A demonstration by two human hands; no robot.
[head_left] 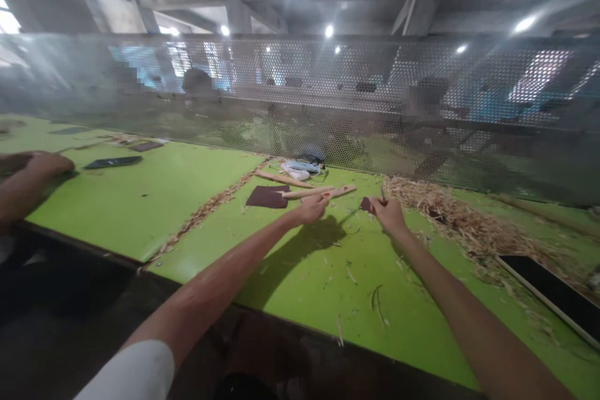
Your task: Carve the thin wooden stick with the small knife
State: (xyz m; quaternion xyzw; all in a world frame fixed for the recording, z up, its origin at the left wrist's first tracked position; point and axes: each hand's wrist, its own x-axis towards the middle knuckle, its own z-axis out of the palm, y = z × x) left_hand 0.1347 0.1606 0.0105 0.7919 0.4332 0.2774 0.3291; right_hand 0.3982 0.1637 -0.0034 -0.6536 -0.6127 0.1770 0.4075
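My left hand (pixel 313 207) is closed round the near end of a light wooden stick (pixel 338 191) that points away to the right over the green table (pixel 290 275). My right hand (pixel 387 211) is pinched on a small dark piece, likely sandpaper (pixel 366 204), with a thin dark tip sticking up above the fingers. Both arms reach far forward. Two more wooden sticks (pixel 285 180) lie just beyond my left hand, beside a dark brown sheet (pixel 268 197).
A heap of wood shavings (pixel 450 215) runs along the right. A black board (pixel 553 294) lies at the right edge. Another person's arm (pixel 32 178) rests at the far left. A perforated metal screen (pixel 328 100) closes the table's back. A cloth bundle (pixel 300 168) lies near it.
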